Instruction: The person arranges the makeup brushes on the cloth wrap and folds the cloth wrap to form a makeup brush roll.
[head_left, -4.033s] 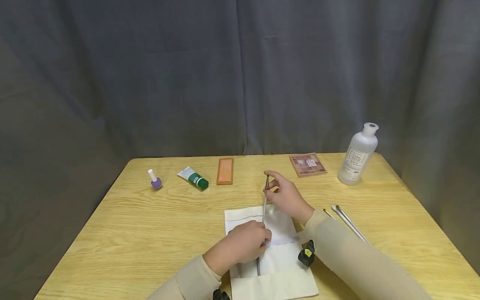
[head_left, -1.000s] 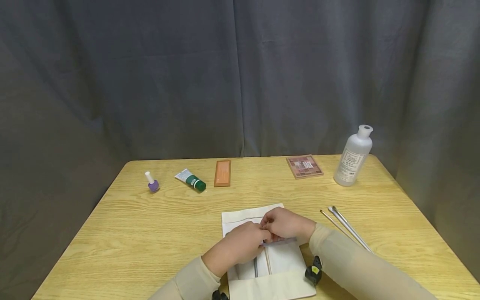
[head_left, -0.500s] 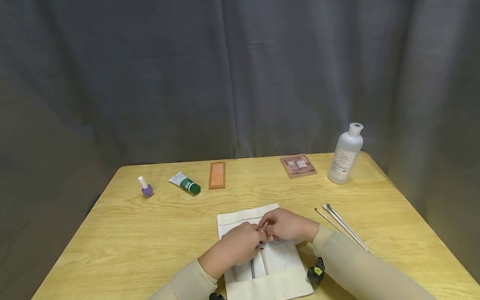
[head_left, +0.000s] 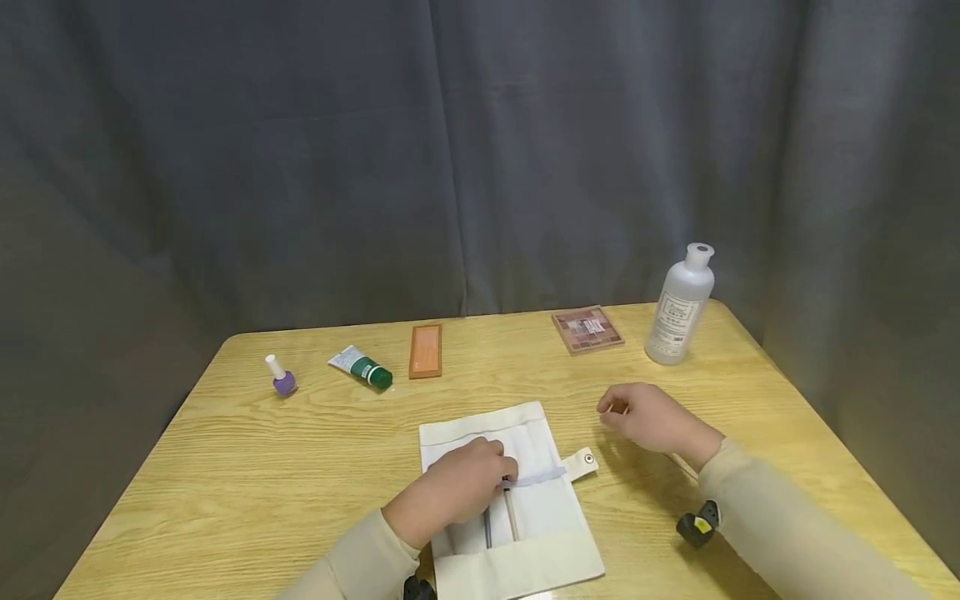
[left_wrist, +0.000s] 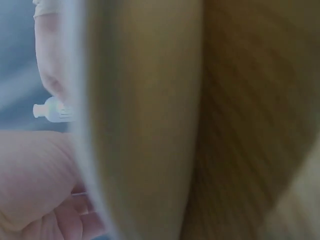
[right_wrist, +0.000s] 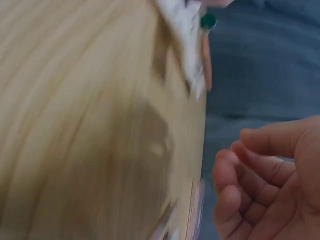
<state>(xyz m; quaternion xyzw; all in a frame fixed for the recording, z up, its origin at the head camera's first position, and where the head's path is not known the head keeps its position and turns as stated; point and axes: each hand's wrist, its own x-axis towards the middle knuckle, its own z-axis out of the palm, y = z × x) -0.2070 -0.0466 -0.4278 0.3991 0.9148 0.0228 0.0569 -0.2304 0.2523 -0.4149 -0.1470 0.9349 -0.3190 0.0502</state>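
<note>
A white fabric brush roll point(head_left: 551, 521) lies unfolded on the table, with a snap tab point(head_left: 579, 465) sticking out at its right. Two makeup brushes show in it, one dark-handled point(head_left: 487, 528) and one light-handled point(head_left: 512, 518), their lower ends behind the bottom flap. My left hand point(head_left: 467, 482) rests on the roll, curled fingers pinching the pale strip point(head_left: 542, 478) across it near the brushes; the fingertips are partly hidden. To the right, my right hand point(head_left: 660, 421) hovers above the table, fingers loosely bent around nothing. Under that forearm, a loose brush point(head_left: 681, 465) is mostly covered.
Along the back stand or lie a purple nail polish bottle point(head_left: 283, 382), a green-capped tube point(head_left: 362, 367), an orange case point(head_left: 426, 351), a square palette point(head_left: 587, 330) and a clear bottle point(head_left: 679, 307). A dark curtain point(head_left: 337, 167) hangs behind the wooden table point(head_left: 300, 467).
The light-handled brush, earlier upright in my right hand, now lies in the roll. My right hand has let go and moved right, toward the loose brushes. My left hand stays on the roll.
</note>
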